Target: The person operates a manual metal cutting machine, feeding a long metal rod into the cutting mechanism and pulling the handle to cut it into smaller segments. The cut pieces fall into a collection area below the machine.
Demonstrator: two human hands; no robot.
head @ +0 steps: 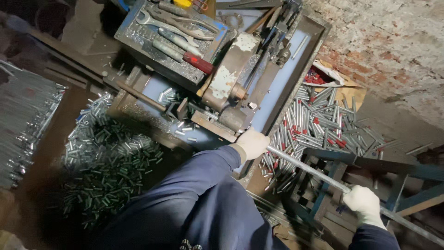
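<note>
Both hands wear pale work gloves and both are closed around one long metal tube [310, 169], which runs slantwise from the machine at the centre down toward the near right corner. The left hand [252, 142], on a dark blue sleeve [194, 194], has its grip wrapped round the tube's far end just where it meets the near edge of the cutting machine [231, 88], a worn grey-brown block with flaking pale paint that sits in a shallow blue metal tray [282, 92]. The right hand [363, 201] has its grip clenched on the same tube further along, well apart from the left hand, and the tube carries on past it to the right edge of the view. On the far side of the machine lies a steel tool tray [138, 46] with spanners [159, 22] and a red-handled screwdriver [199, 62] in it. To the left, on the floor, spreads a big heap of short cut tube pieces [106, 157], dull and greenish in the dim light; further left a bundle of long bright rods [23, 120] lies at the edge. To the right of the machine is another pile of longer tube pieces [319, 125], several with red end caps. A blue steel frame [370, 164] stands under the tube, and a bare brick wall [384, 41] fills the far right.
</note>
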